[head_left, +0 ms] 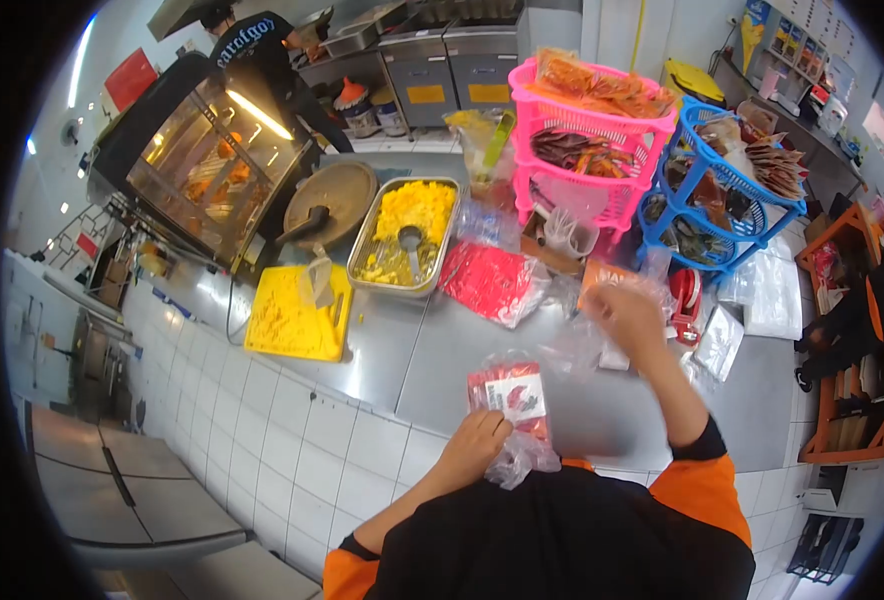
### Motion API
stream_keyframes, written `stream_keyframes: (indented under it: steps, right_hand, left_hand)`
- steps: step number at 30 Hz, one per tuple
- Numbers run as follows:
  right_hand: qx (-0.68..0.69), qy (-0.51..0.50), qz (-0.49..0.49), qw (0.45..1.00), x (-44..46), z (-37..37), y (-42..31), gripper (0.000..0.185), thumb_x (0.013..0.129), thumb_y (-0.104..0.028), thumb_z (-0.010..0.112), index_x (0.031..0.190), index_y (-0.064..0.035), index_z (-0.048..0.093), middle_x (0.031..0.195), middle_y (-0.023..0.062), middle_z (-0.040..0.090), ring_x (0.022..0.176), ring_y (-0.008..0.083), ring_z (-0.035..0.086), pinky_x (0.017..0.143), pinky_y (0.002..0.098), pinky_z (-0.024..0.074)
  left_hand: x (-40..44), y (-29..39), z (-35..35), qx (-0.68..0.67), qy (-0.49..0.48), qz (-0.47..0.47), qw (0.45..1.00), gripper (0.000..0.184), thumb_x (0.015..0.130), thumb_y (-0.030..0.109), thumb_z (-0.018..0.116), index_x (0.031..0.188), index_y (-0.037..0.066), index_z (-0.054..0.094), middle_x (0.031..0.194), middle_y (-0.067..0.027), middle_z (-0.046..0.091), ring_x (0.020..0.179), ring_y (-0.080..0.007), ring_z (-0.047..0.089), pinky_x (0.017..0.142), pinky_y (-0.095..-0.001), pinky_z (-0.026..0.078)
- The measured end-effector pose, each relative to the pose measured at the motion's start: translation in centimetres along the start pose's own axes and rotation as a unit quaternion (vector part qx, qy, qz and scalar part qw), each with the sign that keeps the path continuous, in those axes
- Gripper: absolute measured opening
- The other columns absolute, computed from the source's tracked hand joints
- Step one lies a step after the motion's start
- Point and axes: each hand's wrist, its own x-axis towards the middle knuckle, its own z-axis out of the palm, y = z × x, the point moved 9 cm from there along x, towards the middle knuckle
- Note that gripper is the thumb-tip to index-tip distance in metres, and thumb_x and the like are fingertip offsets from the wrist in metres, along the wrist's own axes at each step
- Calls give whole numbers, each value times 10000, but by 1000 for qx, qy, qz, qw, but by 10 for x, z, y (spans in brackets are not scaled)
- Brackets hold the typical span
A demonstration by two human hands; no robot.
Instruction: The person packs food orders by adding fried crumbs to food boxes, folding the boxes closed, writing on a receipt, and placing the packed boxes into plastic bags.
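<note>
At the table's front edge my left hand (pixel 477 440) is closed on the lower part of a clear plastic bag (pixel 522 455). Inside the bag are red contents, and a white label with a dark red picture (pixel 517 395) shows on its front. My right hand (pixel 627 312) is raised farther right, fingers curled as in a pinch; what they hold, if anything, is too blurred to make out. Behind it lies an orange printed packet (pixel 602 272), and just right of it stands a red tape dispenser (pixel 686 308). Red packets in plastic (pixel 492 283) lie left of the right hand.
A metal tray (pixel 362 272) of yellow food holds a ladle. Left of it are a yellow cutting board (pixel 282 315), a round wooden block (pixel 332 195) and a lit display case (pixel 202 170). Pink baskets (pixel 602 140) and blue baskets (pixel 732 190) stand behind. Other people stand farther off.
</note>
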Motion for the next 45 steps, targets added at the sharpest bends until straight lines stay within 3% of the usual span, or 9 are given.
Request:
stream_keyframes:
  steps: [3,6,9,18,21,25,28,34,45]
  right_hand:
    - [188,-66,-144,969,-73,56,-84,177,850,-180,648,1005,-107,689,996,101,693,880,285,674,728,356,533]
    - [261,-182,-74,945,-90,96,-97,113,861,-122,589,931,-75,665,943,100,651,866,275,646,723,376,518]
    - [239,-197,-135,941,-93,80,-109,108,831,-114,625,917,-69,670,906,82,643,847,256,636,724,357,518]
    - [279,-5,-113,954,-112,79,-75,175,738,-34,712,908,-63,680,923,58,652,837,258,627,740,359,509]
    - [267,21,-122,956,-113,76,-73,182,754,-89,696,934,-82,673,940,32,645,852,240,622,732,351,496]
    - [172,44,-138,974,-110,65,-85,207,716,-95,707,918,-113,668,931,18,651,821,202,624,676,326,466]
    - [129,42,-165,977,-112,65,-110,205,695,-89,697,894,-125,663,942,18,660,816,187,630,669,317,458]
    - [140,2,-267,953,-118,76,-142,219,727,-113,645,943,-120,679,976,2,649,831,170,629,686,305,464]
    - [154,-38,-312,936,-101,86,-151,243,691,-117,631,927,-72,665,929,46,640,808,213,626,713,344,493]
  left_hand:
    - [5,4,0,-14,-8,24,1000,222,672,-6,580,889,10,534,895,-131,512,881,-301,518,793,-375,438]
    - [5,-2,4,-24,3,33,999,260,670,-11,586,930,-3,563,941,-138,535,923,-307,524,824,-369,444]
    - [4,4,-10,43,25,32,998,314,637,21,626,946,-6,581,1023,-141,568,997,-321,551,882,-394,448]
    - [7,-23,-1,-129,-18,-110,985,362,649,-42,630,1008,3,609,979,-152,601,962,-372,564,846,-400,477]
    - [7,-50,-1,-248,19,-151,957,210,707,45,720,898,14,638,887,-113,638,795,-244,626,695,-347,498]
    - [9,-79,9,-331,-42,-289,897,218,742,123,784,886,21,656,842,-56,666,758,-94,605,647,-278,501]
    - [-4,-103,26,-428,16,-343,836,339,717,127,802,990,-1,647,909,-72,684,814,-125,634,713,-290,517]
    - [-10,-114,40,-498,-6,-371,784,310,725,90,783,995,6,655,910,-56,676,807,-133,638,699,-288,532]
    - [-1,-117,34,-507,25,-304,806,477,698,134,799,1109,0,596,1005,-79,659,936,-150,614,831,-306,500]
